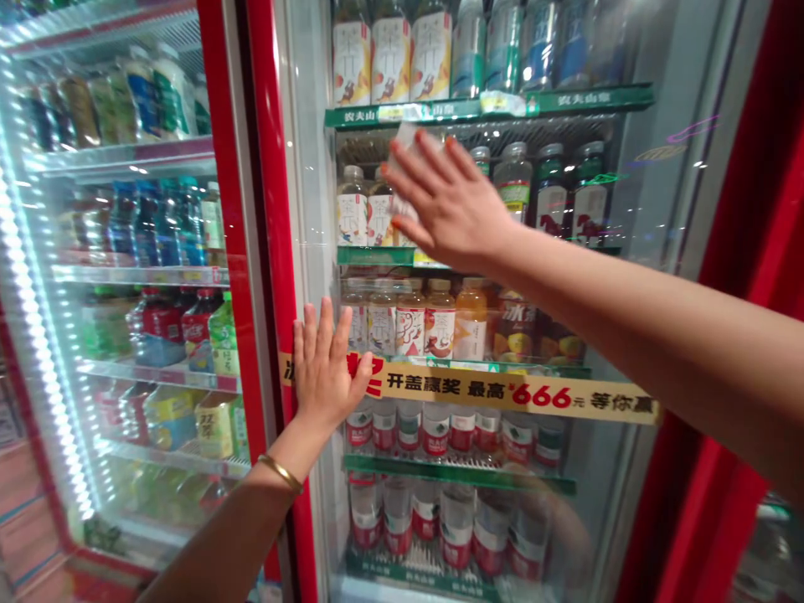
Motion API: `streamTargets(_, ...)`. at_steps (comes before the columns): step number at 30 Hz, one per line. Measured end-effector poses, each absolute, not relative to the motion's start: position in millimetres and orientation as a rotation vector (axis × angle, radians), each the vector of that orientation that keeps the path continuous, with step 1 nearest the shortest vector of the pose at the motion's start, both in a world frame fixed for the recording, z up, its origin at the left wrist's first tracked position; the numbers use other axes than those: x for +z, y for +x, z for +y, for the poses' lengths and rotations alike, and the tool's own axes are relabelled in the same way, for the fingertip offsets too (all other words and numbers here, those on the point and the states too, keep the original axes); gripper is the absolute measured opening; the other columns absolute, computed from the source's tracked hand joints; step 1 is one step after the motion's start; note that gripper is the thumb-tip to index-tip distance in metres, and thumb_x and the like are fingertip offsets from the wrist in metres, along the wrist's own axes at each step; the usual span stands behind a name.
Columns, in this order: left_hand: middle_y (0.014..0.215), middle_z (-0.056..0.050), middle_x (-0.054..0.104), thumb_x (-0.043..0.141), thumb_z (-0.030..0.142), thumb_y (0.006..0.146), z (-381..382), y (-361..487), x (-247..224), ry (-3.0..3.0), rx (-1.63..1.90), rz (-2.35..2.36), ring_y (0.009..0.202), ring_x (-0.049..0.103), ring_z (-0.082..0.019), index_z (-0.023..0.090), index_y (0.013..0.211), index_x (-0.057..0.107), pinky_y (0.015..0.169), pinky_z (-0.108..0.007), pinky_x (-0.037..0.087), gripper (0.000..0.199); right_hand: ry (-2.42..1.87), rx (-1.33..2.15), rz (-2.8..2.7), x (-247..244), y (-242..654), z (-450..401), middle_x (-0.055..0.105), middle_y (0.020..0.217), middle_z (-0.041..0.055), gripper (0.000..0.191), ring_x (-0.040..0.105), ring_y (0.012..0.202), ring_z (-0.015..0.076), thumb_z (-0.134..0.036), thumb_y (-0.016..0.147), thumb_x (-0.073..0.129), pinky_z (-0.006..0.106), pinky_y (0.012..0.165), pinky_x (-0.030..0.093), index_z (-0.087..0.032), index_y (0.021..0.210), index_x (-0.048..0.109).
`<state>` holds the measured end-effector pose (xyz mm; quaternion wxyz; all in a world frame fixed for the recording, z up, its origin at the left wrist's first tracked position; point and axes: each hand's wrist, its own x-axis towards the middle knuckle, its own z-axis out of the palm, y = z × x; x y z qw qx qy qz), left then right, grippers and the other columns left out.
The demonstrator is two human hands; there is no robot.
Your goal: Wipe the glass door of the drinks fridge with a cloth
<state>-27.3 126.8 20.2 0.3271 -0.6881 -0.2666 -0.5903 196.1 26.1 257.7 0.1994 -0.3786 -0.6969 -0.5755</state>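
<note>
In the head view, you have both bare hands up at the glass door (659, 184) of a drinks cooler. Your left hand (327, 373) is open, palm toward the glass and fingers pointing up, beside the red frame (271, 193). It covers part of the left end of the yellow banner (465, 389) that runs across the door, and you wear a gold bracelet (280, 474) on that wrist. Your right hand (449, 197) is higher, flat and open with its fingers spread toward the upper left; it holds a white cloth (406, 136) against the glass, mostly hidden under your fingers. The cloth is just below the green edge (584, 100) of the top shelf, in front of the second row of bottles.

Behind the glass you can see white-labelled tea bottles (390, 63) on the top shelf, and red-and-white labelled bottles (456, 528) on the lowest shelf visible. To your left, a second cooler (131, 270) holds more drinks, with a bright light strip (41, 352) along its far side.
</note>
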Motion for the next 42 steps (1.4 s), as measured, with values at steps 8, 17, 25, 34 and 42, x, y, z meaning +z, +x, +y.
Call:
streamTargets(8,0.187,0.004,0.013,0.063,0.044,0.104,129.4,-32.8,24.9,-1.879,-1.522,-0.686,0.175,0.008,-0.031,0.043,0.177,0.015,0.145,-0.06,0.005,0.088,-1.047,-1.521,-2.138,76.3,244.8,-1.1,0.019,0.183,-0.0051,0.072,0.001,0.173,0.0217,-0.063,0.111,0.039,0.049,0.143,0.014,-0.03,0.175,0.032)
streamTargets(17,0.186,0.007,0.009,0.066,0.033,0.101,95.4,12.7,-41.0,-1.921,-1.455,-0.565,0.175,0.005,-0.022,0.039,0.177,0.018,0.145,-0.05,0.0,0.09,-1.473,-1.262,-1.144,-51.4,323.7,-39.0,-0.006,0.185,0.0106,0.085,-0.004,0.173,0.037,-0.047,0.111,0.04,0.076,0.137,0.018,-0.017,0.179,-0.001)
streamTargets(25,0.185,0.004,0.016,0.068,0.032,0.098,89.2,36.0,-100.9,-1.925,-1.421,-0.539,0.175,0.008,-0.021,0.033,0.177,0.023,0.145,-0.047,0.002,0.091,-1.496,-1.352,-1.35,-168.1,331.3,-50.4,0.011,0.184,0.0062,0.086,0.006,0.173,0.0301,-0.048,0.106,0.047,0.064,0.142,0.016,-0.023,0.18,0.012)
streamTargets(34,0.184,0.004,0.022,0.071,0.032,0.097,92.7,32.4,-105.0,-1.948,-1.441,-0.561,0.174,0.012,-0.022,0.038,0.176,0.026,0.145,-0.05,0.004,0.091,-1.391,-1.416,-1.548,-211.1,278.9,-29.9,0.022,0.184,0.0073,0.081,0.011,0.174,0.0286,-0.054,0.106,0.042,0.056,0.143,0.011,-0.018,0.178,0.026)
streamTargets(42,0.182,0.001,0.029,0.069,0.032,0.101,85.9,37.3,-98.1,-1.881,-1.514,-0.5,0.173,0.02,-0.022,0.03,0.173,0.034,0.145,-0.048,0.01,0.08,-1.609,-1.199,-1.101,-163.8,272.2,-19.2,-0.004,0.184,0.0289,0.096,-0.002,0.173,0.0437,-0.066,0.11,0.022,0.073,0.134,0.025,0.002,0.175,0.0)
